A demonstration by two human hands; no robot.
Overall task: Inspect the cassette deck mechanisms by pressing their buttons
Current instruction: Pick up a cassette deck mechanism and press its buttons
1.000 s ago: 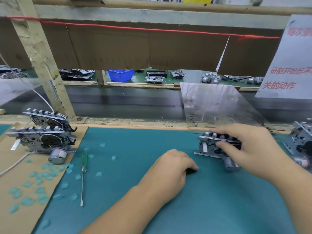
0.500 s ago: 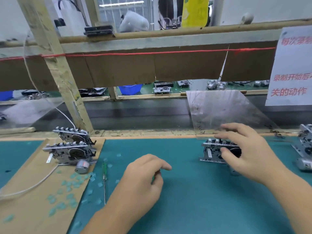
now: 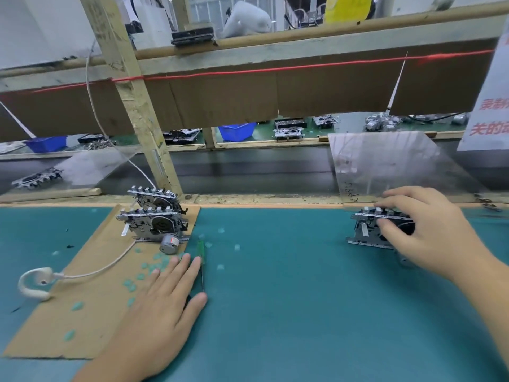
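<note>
Teal mat (image 3: 275,312) covers the counter; a brown cardboard sheet (image 3: 91,307) lies on its left part, scattered with pale green chips.

Behind: wooden frame with a leaning post (image 3: 143,119), cardboard panel under a red string, dark conveyor belt (image 3: 248,172), clear plastic sheet (image 3: 385,166) standing at right. White notice (image 3: 487,106) at right edge, cut off by the frame; red characters only partly legible.

Cassette deck mechanism (image 3: 369,230), right of centre on the mat: largely hidden by the right hand (image 3: 424,230), whose grip curls round it, fingers over the top button row, thumb on the front face. Its motor is barely visible below the wrist.

Two more mechanisms (image 3: 154,216), upright, one behind the other, on the cardboard's far corner.

Left hand (image 3: 162,312): fingers straight and spread, holding nothing, fingertips beside a green-handled screwdriver (image 3: 201,260); contact cannot be told.

White cable (image 3: 91,271) ends in a looped piece at left.
</note>
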